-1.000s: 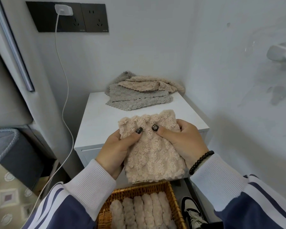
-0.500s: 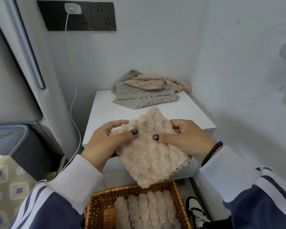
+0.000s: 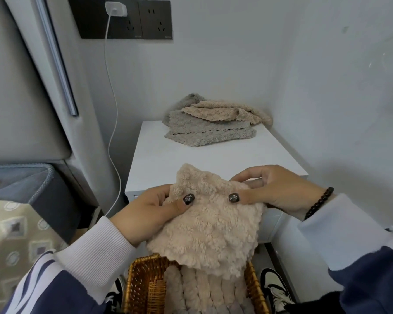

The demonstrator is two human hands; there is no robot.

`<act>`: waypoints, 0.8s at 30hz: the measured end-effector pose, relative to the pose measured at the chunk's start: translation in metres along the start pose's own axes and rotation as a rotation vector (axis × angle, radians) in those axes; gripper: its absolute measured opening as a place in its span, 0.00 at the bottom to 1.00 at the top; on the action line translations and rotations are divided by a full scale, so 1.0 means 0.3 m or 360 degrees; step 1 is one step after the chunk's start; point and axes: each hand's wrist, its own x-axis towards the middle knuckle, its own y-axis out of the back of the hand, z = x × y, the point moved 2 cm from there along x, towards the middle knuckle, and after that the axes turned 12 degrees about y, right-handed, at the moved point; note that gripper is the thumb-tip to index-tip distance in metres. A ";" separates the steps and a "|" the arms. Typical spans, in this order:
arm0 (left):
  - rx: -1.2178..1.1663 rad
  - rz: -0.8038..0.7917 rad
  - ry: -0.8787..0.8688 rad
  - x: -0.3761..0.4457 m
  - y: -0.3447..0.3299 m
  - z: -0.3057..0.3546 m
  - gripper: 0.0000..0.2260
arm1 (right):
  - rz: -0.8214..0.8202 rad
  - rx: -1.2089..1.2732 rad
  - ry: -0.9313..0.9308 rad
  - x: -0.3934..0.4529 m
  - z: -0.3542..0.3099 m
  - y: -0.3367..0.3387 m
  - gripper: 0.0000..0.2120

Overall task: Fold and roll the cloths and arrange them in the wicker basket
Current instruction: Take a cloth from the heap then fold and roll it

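beyond the fingers, the white tabletop (image 3: 159, 155) is carrying a pile of cloths (image 3: 210, 122) at its far edge. below the fingers, the wicker basket (image 3: 143, 288) is holding rolled cloths (image 3: 210, 293). the beige cloth (image 3: 210, 227) is hanging between the left hand (image 3: 145, 214) and right hand (image 3: 279, 189), both pinching its top, thumbs in front.

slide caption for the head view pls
Both hands, left and right, pinch a beige cloth above the wicker basket.

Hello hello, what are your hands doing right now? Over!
Both hands, left and right, pinch beige cloth above wicker basket. Rolled cloths already inside. Nothing blocking.
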 end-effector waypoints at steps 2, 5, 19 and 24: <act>-0.0135 0.0050 -0.0014 -0.008 -0.002 0.003 0.10 | 0.0164 0.0263 0.0001 0.001 0.002 0.009 0.25; -0.0335 0.0091 -0.0047 -0.017 -0.016 0.016 0.13 | 0.0392 0.0722 -0.0101 0.014 0.020 -0.036 0.20; -0.0412 0.0417 -0.0023 -0.020 0.014 0.013 0.11 | 0.0075 0.0812 -0.0260 0.033 0.068 -0.155 0.23; -0.0233 0.0405 0.0007 -0.023 0.003 0.013 0.15 | 0.0014 0.0578 -0.0129 0.011 0.066 -0.172 0.26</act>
